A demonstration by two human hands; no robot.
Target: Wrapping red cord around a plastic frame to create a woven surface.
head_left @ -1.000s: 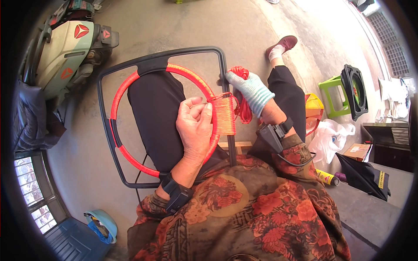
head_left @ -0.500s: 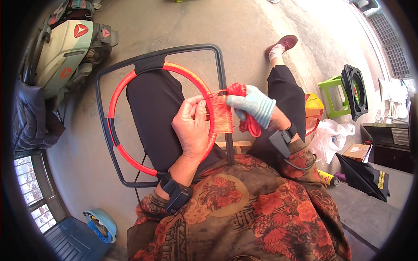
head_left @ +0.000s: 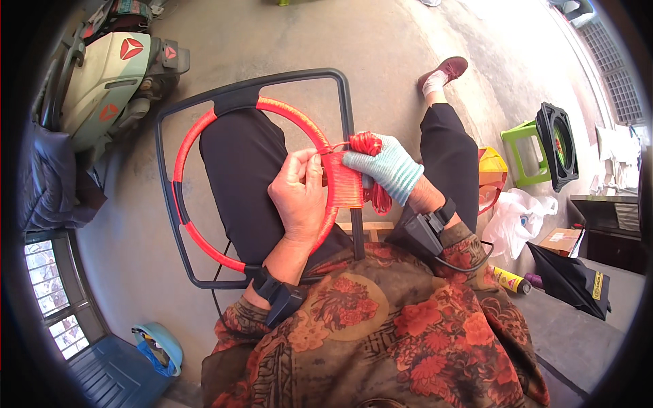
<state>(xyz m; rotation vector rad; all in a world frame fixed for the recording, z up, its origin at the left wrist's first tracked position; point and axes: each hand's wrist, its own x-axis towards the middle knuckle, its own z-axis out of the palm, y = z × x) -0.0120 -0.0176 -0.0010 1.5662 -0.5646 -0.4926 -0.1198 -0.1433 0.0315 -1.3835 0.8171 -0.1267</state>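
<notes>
Cord bundle right of the woven band, at frame centre

Your right hand (head_left: 384,171), gloved, is closed on the red cord (head_left: 367,145), just right of the frame bar (head_left: 350,163); your bare left hand (head_left: 299,194) pinches the ring (head_left: 204,129) beside the band (head_left: 343,182). The bar runs top to bottom.

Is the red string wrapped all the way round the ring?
No. Red cord covers most of the ring, but a short dark bare stretch shows on its left side.
</notes>
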